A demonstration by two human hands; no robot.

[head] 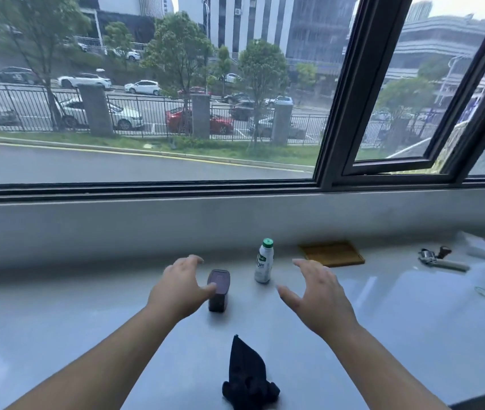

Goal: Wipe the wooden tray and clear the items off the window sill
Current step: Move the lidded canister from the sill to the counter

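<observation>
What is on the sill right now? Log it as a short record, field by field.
surface: grey window sill
left hand: open, thumb at the dark jar, not gripping it
right hand: open, empty, hovering near the bottle
bottle: white, green cap, upright, between the hands
wooden tray: flat, behind the right hand, nothing on it
black cloth: crumpled, nearest the person
far right: a small tool, too blurred to name
window: right pane swung open

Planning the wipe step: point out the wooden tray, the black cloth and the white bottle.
wooden tray (332,253), head view, middle of its top face.
black cloth (246,377), head view, centre of the bunched fabric.
white bottle (263,263), head view, on its label.
</observation>
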